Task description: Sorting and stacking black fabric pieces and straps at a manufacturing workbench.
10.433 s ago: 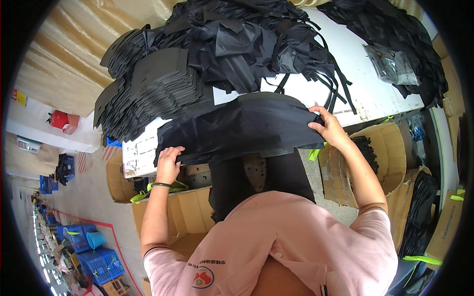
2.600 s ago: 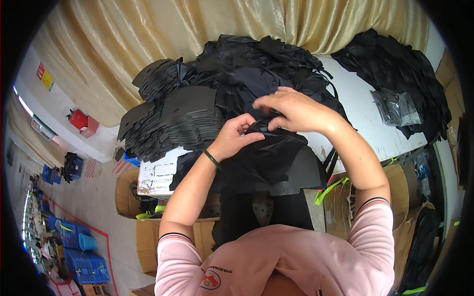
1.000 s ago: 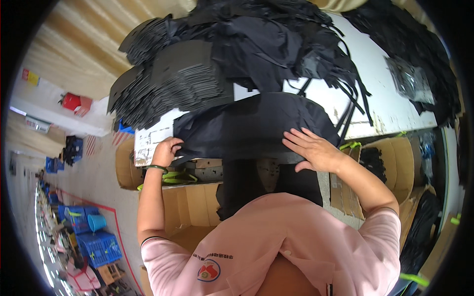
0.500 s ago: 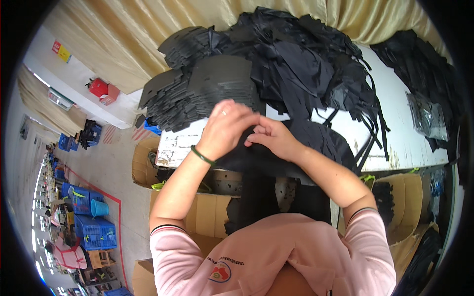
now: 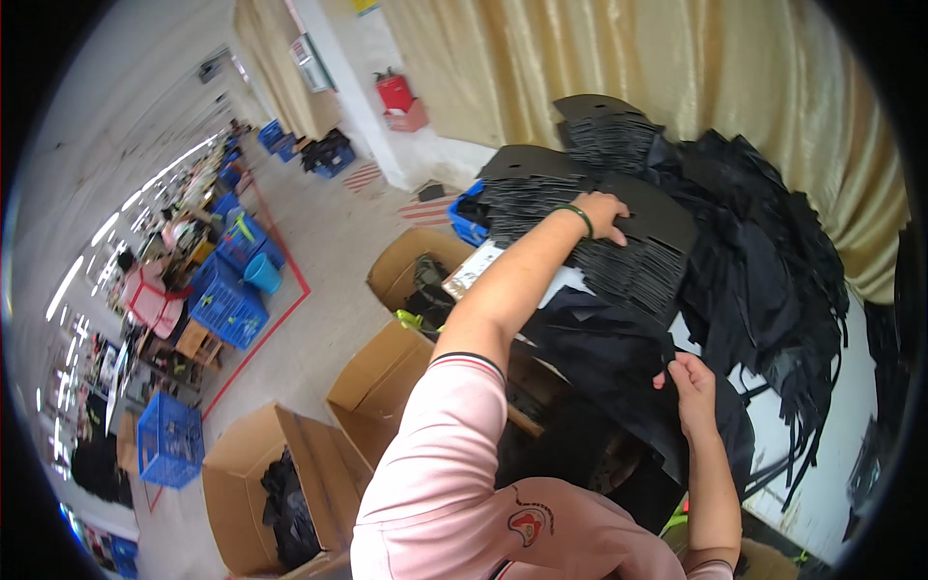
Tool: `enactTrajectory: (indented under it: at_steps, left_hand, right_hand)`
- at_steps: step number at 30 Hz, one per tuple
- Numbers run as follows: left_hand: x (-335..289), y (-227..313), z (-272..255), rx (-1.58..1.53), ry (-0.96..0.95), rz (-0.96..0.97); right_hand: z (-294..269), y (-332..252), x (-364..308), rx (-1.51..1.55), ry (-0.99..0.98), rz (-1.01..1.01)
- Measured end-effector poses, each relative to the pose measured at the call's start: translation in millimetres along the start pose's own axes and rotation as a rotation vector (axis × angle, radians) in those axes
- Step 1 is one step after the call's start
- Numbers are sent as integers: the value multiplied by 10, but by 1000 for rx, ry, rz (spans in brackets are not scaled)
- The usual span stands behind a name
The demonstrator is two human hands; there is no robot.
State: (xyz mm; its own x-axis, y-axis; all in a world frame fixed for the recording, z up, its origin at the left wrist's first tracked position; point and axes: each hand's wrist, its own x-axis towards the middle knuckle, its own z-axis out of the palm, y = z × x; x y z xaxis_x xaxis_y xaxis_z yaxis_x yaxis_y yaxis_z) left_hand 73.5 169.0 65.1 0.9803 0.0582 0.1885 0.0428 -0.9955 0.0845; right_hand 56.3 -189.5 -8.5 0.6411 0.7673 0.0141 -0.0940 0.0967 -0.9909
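My left hand (image 5: 601, 215) reaches out over a stack of dark grey-black flat panels (image 5: 652, 208), with slots cut in them. Its fingers are apart and touch the top of the stack; no panel is lifted. My right hand (image 5: 691, 385) is nearer to me, its thumb and fingers pinched on the edge of a black fabric piece (image 5: 609, 348). That fabric hangs over the table's near edge towards my lap.
Further panel stacks (image 5: 609, 135) stand behind. A heap of black fabric with straps (image 5: 764, 242) covers the white table (image 5: 822, 454) on the right. Open cardboard boxes (image 5: 382, 377) stand to the left, and a blue crate (image 5: 467, 227) sits beyond the table corner.
My hands were together over the black fabric; now they are apart. The left has gone out to the panel stack, and the right has drawn nearer. The view has swung left.
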Motion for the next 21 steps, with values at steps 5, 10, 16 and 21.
enactTrajectory:
  at_steps: [5, 10, 16, 21]
  left_hand:
    - [-263, 566, -397, -383, 516, 74]
    - [-908, 1545, -286, -1039, 542, 215]
    - [-1254, 1975, -5, -1013, 424, 313]
    - [-1264, 1978, 24, -786, 563, 431]
  right_hand:
    - [-3, 86, 62, 5, 74, -94]
    - [186, -245, 122, -32, 192, -397]
    - [229, -316, 48, 57, 131, -429]
    - [198, -270, -84, 74, 216, -366]
